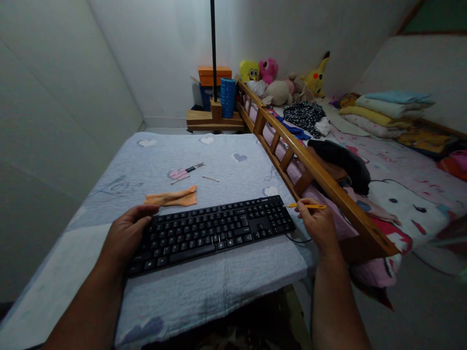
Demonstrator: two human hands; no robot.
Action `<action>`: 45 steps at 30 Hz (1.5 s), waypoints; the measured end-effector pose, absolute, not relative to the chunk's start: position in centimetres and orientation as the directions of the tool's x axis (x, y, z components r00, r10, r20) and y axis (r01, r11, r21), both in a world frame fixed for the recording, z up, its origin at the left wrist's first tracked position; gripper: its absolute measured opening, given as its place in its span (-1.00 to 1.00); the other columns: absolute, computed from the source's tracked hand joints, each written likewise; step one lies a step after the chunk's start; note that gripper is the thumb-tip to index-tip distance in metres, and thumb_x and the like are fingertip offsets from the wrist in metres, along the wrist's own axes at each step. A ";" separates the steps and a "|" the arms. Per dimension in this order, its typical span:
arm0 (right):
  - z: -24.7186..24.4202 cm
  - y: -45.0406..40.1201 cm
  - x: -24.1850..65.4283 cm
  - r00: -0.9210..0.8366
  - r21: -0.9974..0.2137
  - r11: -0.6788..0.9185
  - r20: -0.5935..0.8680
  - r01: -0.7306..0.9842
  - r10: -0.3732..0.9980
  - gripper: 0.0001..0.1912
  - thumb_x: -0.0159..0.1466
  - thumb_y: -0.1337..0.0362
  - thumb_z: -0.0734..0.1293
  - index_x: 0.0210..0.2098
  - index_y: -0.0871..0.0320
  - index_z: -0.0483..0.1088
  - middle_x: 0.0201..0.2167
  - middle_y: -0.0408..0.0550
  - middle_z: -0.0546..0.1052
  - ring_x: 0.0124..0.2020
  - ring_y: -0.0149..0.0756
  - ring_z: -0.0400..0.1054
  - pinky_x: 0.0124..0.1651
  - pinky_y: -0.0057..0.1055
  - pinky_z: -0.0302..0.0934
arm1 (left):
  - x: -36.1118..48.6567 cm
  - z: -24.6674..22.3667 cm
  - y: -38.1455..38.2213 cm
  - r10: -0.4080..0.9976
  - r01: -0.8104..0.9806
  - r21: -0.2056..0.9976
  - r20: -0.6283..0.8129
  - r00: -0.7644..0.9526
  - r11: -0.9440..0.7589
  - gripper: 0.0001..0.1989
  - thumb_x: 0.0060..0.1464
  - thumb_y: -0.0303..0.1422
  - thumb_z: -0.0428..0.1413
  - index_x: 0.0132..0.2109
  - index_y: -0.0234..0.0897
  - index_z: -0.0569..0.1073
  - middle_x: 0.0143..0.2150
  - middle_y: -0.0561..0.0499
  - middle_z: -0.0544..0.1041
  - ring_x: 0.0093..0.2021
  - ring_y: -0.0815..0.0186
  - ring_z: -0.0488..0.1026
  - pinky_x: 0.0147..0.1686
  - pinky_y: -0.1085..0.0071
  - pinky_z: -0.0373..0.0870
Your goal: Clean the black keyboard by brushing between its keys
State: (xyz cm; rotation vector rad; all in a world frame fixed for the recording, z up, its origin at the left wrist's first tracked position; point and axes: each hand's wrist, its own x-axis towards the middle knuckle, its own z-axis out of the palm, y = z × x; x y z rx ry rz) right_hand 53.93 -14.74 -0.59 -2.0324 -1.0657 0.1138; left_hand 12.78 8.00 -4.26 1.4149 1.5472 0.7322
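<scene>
Black keyboard (213,232) lies on quilted table cover (109,165). Left hand (126,233) grips keyboard's left end, fingers curled over edge. Right hand (318,221) pinches thin yellow tool (306,206) beside right end. Best steady keyboard firmly, work tool gently. Orange cloth (173,197), pink-handled tool (186,170) behind; wooden rail (310,170) crowds right.

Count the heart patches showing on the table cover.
5, maybe more hidden: far-left heart, far-middle heart, blue heart, pink heart beneath the tools, white heart behind the keyboard.
</scene>
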 end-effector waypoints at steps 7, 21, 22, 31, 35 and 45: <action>-1.4 -14.3 54.1 0.636 -0.697 -0.339 0.216 0.632 0.741 -0.63 0.30 -0.03 0.21 -0.35 0.11 0.45 -0.41 0.01 0.62 -0.37 -0.13 0.52 -0.29 -0.30 0.28 | 12.4 -4.9 8.4 0.983 0.463 0.878 -0.170 0.066 0.120 -0.64 -0.09 -0.27 0.14 -0.09 -0.19 0.59 0.00 -0.01 0.63 0.01 0.12 0.51 0.16 0.23 0.36; 1.0 -15.8 53.7 0.637 -0.666 -0.358 0.230 0.654 0.736 -0.67 0.29 0.02 0.21 -0.40 0.10 0.44 -0.50 -0.05 0.57 -0.43 -0.18 0.47 -0.30 -0.32 0.23 | 12.9 -4.1 8.2 0.977 0.458 0.880 -0.190 0.097 0.125 -0.60 -0.14 -0.26 0.13 -0.10 -0.23 0.58 -0.04 -0.02 0.63 -0.10 0.19 0.50 0.01 0.30 0.39; 0.5 -15.4 53.7 0.630 -0.695 -0.322 0.240 0.642 0.738 -0.66 0.30 0.00 0.22 -0.34 0.11 0.46 -0.44 -0.04 0.60 -0.41 -0.18 0.48 -0.29 -0.32 0.25 | 12.9 -4.1 8.1 0.977 0.457 0.881 -0.188 0.098 0.124 -0.60 -0.15 -0.26 0.14 -0.10 -0.23 0.58 -0.05 -0.02 0.63 -0.12 0.19 0.50 0.00 0.31 0.40; -1.0 -14.4 53.9 0.630 -0.657 -0.355 0.239 0.665 0.739 -0.69 0.25 0.04 0.22 -0.43 0.10 0.44 -0.48 -0.01 0.59 -0.43 -0.16 0.48 -0.33 -0.32 0.23 | 12.7 -4.4 8.1 0.975 0.438 0.887 -0.205 0.085 0.148 -0.60 -0.16 -0.27 0.15 -0.10 -0.22 0.57 -0.06 -0.01 0.62 -0.13 0.18 0.49 -0.04 0.31 0.40; 0.3 -15.2 54.0 0.668 -0.625 -0.420 0.229 0.659 0.708 -0.71 0.21 0.12 0.22 -0.57 0.07 0.37 -0.65 -0.07 0.49 -0.52 -0.19 0.41 -0.37 -0.33 0.18 | 12.8 -4.2 8.1 0.977 0.443 0.885 -0.198 0.079 0.144 -0.59 -0.16 -0.27 0.14 -0.10 -0.21 0.58 -0.05 -0.01 0.63 -0.12 0.17 0.50 0.01 0.28 0.40; -1.6 -12.7 52.3 0.599 -0.684 -0.259 0.320 0.682 0.734 -0.65 0.34 0.01 0.23 -0.30 0.11 0.49 -0.35 0.01 0.63 -0.30 -0.14 0.51 -0.22 -0.32 0.26 | 12.7 -4.6 8.4 0.977 0.462 0.878 -0.190 0.091 0.128 -0.60 -0.15 -0.26 0.14 -0.10 -0.20 0.58 -0.05 0.00 0.63 -0.10 0.15 0.50 0.10 0.23 0.37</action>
